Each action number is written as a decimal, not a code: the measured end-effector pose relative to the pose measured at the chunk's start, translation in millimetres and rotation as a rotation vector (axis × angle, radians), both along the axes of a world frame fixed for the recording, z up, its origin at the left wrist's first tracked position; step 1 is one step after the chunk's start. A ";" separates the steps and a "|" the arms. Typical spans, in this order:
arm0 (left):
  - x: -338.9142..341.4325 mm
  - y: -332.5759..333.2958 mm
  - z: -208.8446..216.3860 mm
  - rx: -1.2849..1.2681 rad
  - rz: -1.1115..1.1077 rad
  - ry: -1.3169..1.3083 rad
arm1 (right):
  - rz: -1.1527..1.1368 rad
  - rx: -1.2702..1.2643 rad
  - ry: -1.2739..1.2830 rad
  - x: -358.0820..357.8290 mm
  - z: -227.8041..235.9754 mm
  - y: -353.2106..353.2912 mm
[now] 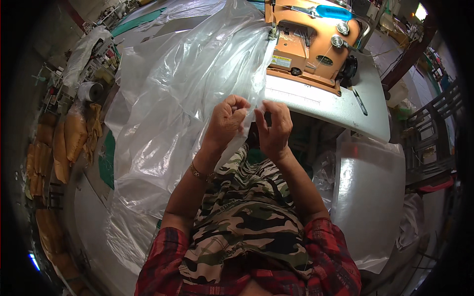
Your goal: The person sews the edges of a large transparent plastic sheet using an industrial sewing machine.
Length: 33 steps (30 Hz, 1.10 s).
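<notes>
Head view, looking down at a sewing station. The left hand [228,118] and the right hand [273,126] meet in front of the person's chest, both pinching the edge of a large clear plastic sheet [182,84]. The left hand is curled nearly into a fist, its fingertips [240,104] folded down over the film; the right hand is more upright, its fingers [270,109] closed against the thumb on the same edge. The two grips lie just beside each other, with a narrow strip of film between them.

From the grips the sheet rises up and away, billowing to the left and reaching the needle area of an orange sewing machine [311,42] that stands beyond and slightly right of the hands. The machine sits on a white work table [345,111], whose near edge runs just behind the right hand. A flat metal tool [359,101] lies on the table, well to the right of the grips.

Below the left grip a gold bracelet [200,172] circles the wrist. Nearer the body are a camouflage-pattern garment [242,217] and red plaid sleeves [331,246]. Right of and below the grips stands a stack of clear plastic bags [370,197]. Far to the left, stuffed tan sacks [69,138] lie beside a white roll [90,91].
</notes>
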<state>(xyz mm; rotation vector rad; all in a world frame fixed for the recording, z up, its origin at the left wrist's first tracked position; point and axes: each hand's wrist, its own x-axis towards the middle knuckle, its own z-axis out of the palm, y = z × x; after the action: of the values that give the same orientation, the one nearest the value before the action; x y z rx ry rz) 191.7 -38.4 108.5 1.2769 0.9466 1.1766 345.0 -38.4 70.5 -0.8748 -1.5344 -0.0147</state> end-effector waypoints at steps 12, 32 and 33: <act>2.6 -4.0 9.4 0.117 0.062 0.128 | 0.114 -0.002 -0.094 -4.0 23.8 -4.0; -3.5 9.5 -3.2 -0.077 0.005 -0.069 | 0.231 0.020 -0.365 5.8 22.9 -5.5; -7.6 10.6 0.0 -0.105 0.032 -0.019 | 0.219 0.018 -0.363 8.2 19.0 -2.0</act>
<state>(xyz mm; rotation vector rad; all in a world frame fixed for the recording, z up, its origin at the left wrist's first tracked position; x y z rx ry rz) 184.1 -27.8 108.5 1.1683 1.0050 1.1468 353.2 -40.4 89.5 -0.7105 -1.9613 -0.0294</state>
